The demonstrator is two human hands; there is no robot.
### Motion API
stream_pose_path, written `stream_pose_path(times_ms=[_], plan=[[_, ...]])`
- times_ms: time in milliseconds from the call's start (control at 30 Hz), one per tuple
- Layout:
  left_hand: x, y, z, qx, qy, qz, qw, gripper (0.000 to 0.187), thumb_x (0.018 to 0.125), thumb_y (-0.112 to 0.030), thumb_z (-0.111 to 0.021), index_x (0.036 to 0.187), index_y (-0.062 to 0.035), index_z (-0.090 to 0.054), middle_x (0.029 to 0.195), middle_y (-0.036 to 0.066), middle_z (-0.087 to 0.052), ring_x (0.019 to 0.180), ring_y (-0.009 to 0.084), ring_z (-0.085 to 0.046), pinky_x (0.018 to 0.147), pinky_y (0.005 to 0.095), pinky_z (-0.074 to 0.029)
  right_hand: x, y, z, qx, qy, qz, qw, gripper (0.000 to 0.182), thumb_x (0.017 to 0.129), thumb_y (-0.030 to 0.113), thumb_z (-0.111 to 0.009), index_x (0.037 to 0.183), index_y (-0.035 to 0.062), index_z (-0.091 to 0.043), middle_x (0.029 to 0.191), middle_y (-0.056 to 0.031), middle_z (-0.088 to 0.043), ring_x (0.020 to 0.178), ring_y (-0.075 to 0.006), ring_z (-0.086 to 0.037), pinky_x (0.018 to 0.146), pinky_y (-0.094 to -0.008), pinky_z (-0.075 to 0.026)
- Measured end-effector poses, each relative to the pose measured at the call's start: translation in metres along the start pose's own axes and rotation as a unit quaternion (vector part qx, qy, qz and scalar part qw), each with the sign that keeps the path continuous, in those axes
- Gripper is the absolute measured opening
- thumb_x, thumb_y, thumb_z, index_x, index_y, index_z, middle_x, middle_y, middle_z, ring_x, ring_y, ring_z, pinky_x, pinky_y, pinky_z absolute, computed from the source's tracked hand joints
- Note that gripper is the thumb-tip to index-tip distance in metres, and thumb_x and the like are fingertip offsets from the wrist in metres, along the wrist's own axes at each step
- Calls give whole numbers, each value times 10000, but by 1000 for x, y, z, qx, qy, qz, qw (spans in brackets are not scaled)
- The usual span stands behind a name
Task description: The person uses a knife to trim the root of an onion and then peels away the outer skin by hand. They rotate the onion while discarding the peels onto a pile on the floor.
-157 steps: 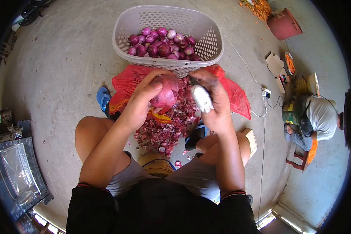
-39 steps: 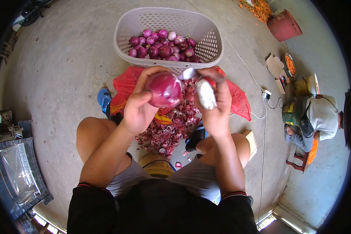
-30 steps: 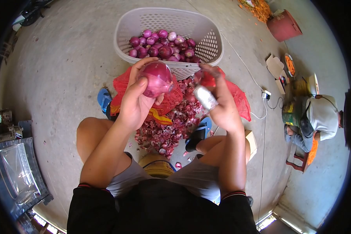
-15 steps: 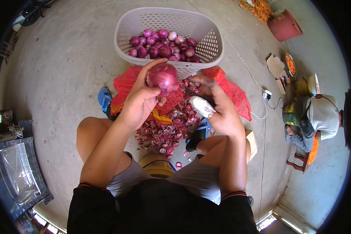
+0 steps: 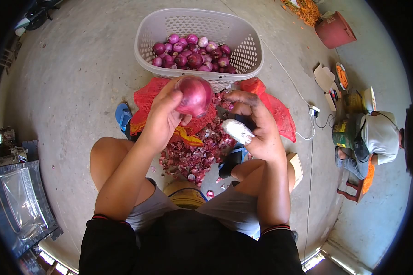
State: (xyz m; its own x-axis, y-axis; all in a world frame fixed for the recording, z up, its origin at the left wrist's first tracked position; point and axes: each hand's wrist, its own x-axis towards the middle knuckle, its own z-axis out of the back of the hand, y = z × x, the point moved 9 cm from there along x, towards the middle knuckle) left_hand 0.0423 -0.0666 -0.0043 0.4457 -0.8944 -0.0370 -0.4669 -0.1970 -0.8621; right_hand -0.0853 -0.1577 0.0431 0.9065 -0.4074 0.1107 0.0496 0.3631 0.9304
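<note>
A large red onion point(image 5: 194, 96) is held up in my left hand point(image 5: 163, 117), whose thumb and fingers close around its left side. Just right of it, apart from the onion, is my right hand point(image 5: 261, 126) with curled fingers and smudged fingertips. White wrapping point(image 5: 237, 131) covers its thumb. Something dark shows between the right thumb and fingers, too hidden to name. Below both hands lies a heap of onion skins point(image 5: 192, 158). A red mesh sack point(image 5: 147, 98) spreads under the left hand, and more red mesh point(image 5: 280, 117) lies to the right.
A grey plastic basket point(image 5: 144, 46) with several red onions point(image 5: 195, 59) stands just beyond my hands. Blue slippers point(image 5: 122, 117) are at either side of the skins. On the right, a cable runs to a power strip point(image 5: 313, 111), and another person point(image 5: 378, 137) sits by the wall.
The onion has turned in my left hand and shifted slightly right. My left thumb now lies higher along its side. The right hand has barely moved, its fingers slightly shifted.
</note>
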Motion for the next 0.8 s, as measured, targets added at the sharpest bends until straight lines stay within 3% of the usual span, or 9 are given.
stream_pose_path(times_ms=[33,133,233,500,733,800], plan=[[0,4,0,-27,10,20,999,536,907,-450,-397,1249,-41,-454,1093,61,-587,936,128,-582,683,230,-441,0,2,-1,11,-5,25,1000,476,721,57,-671,1160,41,-487,1065,-136,-617,800,-218,-627,715,-312,-476],[-3,9,2,-14,-20,68,997,611,914,-567,-282,1180,-70,-518,947,44,-637,787,117,-607,569,212,-414,1,11,-3,6,-4,81,997,458,703,52,-679,1122,51,-494,1153,-145,-595,902,-268,-634,751,-323,-486],[-4,22,6,23,-20,124,992,645,905,-609,-261,1122,-73,-548,887,31,-640,676,103,-593,510,205,-388,1,20,-8,-36,4,122,992,473,687,44,-682,1122,68,-498,1192,-133,-582,997,-317,-609,793,-344,-493],[-4,26,4,78,-20,147,986,654,912,-606,-223,1005,-79,-599,720,16,-617,518,84,-519,435,198,-353,1,30,-16,-115,23,141,983,631,579,-24,-625,1192,100,-539,1176,-76,-590,1016,-283,-596,820,-357,-506],[-5,18,-10,88,-47,162,982,657,903,-620,-228,908,-87,-611,603,-10,-567,444,65,-472,371,203,-296,3,27,-17,-142,17,129,981,591,603,-4,-625,1178,111,-552,1137,-71,-605,999,-287,-597,792,-360,-510],[-6,21,-8,65,-12,165,984,613,939,-545,-249,1002,-48,-602,704,13,-595,535,78,-512,433,215,-361,2,25,-17,-153,15,138,978,583,609,4,-626,1177,113,-554,1111,-73,-613,980,-294,-600,776,-363,-511]])
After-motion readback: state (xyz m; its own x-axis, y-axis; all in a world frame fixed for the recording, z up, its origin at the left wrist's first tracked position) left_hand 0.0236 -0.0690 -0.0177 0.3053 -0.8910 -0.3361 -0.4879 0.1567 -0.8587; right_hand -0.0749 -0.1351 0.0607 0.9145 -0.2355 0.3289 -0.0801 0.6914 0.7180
